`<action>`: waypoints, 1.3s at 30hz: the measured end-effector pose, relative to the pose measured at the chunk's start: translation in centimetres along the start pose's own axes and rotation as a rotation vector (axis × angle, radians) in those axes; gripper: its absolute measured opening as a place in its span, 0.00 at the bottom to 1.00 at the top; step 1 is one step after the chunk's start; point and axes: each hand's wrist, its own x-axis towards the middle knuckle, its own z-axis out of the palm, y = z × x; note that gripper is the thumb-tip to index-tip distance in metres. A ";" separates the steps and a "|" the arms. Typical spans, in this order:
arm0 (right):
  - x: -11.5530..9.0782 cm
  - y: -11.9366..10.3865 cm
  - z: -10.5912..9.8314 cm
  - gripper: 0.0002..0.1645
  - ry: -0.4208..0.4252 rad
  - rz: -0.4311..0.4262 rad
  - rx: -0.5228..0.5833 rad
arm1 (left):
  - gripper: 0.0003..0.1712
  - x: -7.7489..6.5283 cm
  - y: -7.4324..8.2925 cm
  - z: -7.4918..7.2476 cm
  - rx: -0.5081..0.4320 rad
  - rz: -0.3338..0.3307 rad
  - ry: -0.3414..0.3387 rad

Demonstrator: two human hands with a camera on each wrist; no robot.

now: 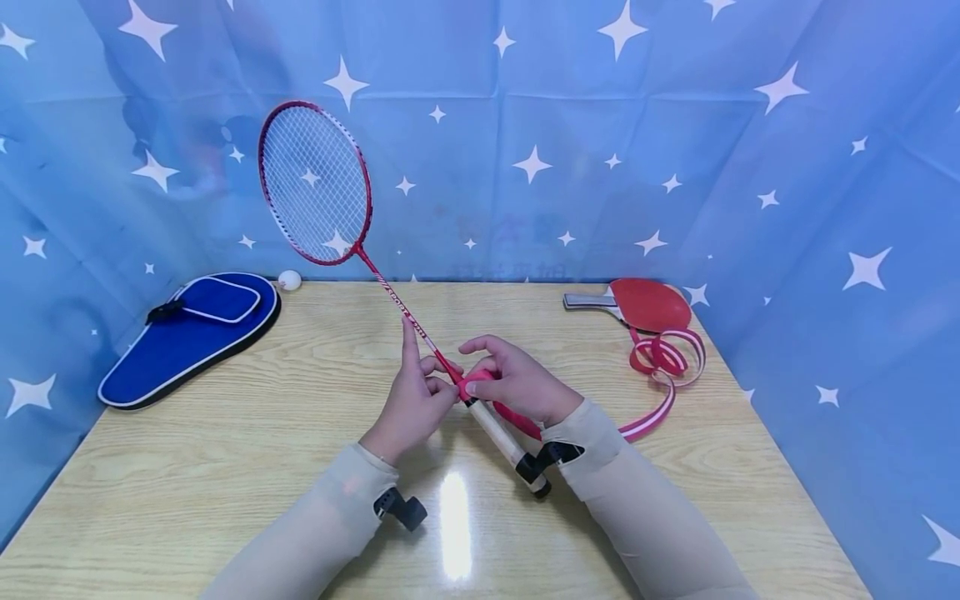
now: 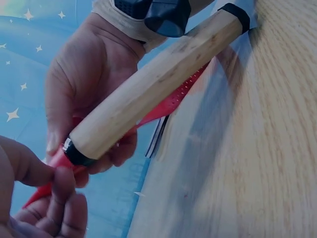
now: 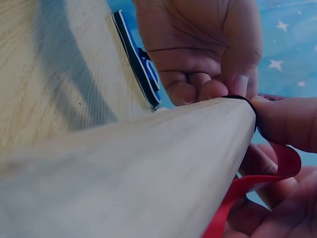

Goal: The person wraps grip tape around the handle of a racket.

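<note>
A red and white badminton racket [image 1: 390,290] is held up at a slant, head to the upper left. Its bare wooden handle [image 1: 491,427] points down toward the right. My left hand [image 1: 411,410] pinches the red part just above the handle, the index finger extended along the shaft. Red grip tape [image 1: 519,420] lies against the top of the handle, and my right hand [image 1: 525,387] pinches it there with thumb and fingers. In the right wrist view the tape [image 3: 257,183] loops below the handle's black-ringed top.
The tape's striped free length [image 1: 652,421] trails right and coils on the wooden table [image 1: 330,367]. A red table tennis paddle [image 1: 651,305] lies beside the coil. At the left are a blue paddle case [image 1: 191,342] and a white ball [image 1: 289,280]. A starry blue curtain [image 1: 465,125] stands behind.
</note>
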 end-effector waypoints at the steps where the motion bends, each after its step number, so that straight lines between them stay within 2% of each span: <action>1: 0.0 0.0 0.0 0.32 -0.001 -0.004 -0.009 | 0.73 0.0 0.1 0.0 0.012 -0.008 0.004; 7: 0.0 0.0 0.0 0.31 -0.006 -0.034 -0.032 | 0.73 0.0 0.4 0.1 0.051 -0.034 0.031; 20: 0.1 -0.1 0.3 0.32 0.012 -0.064 -0.038 | 0.70 -0.2 0.3 0.7 0.035 0.002 0.084; 29: 0.0 -0.2 0.5 0.29 0.000 -0.061 -0.058 | 0.70 -0.5 0.2 0.9 0.014 0.037 0.120; 34: -0.2 -0.5 0.3 0.27 0.036 -0.059 -0.105 | 0.70 -0.5 0.1 1.0 0.006 0.029 0.133; 39: -0.3 -0.3 0.1 0.26 0.031 -0.044 -0.107 | 0.71 -0.7 0.1 1.1 0.005 0.014 0.141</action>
